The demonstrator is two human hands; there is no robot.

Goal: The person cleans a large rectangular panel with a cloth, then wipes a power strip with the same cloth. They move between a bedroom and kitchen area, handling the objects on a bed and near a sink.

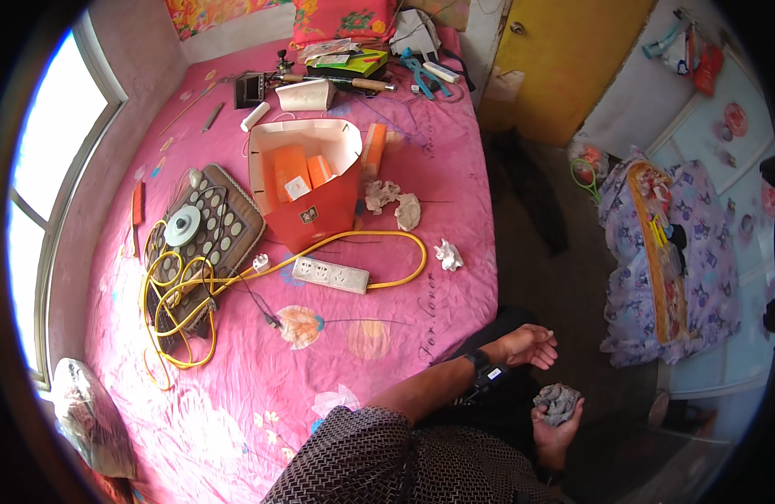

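My right hand, at the lower right, holds a crumpled grey lump, perhaps paper or cloth. Just above and left of it, my left hand is empty with its fingers loosely apart and a dark band on its wrist. Both hands are beside the bed with the pink printed sheet. On the bed, a white power strip with a yellow cord lies in front of a red paper bag that holds orange boxes. Crumpled white tissue lies near the bed's right edge.
A mat with round stones lies under the cord's coils. A fishing rod, blue-handled pliers and boxes are at the bed's far end. Across the dark floor, a purple patterned cover bears an orange tray.
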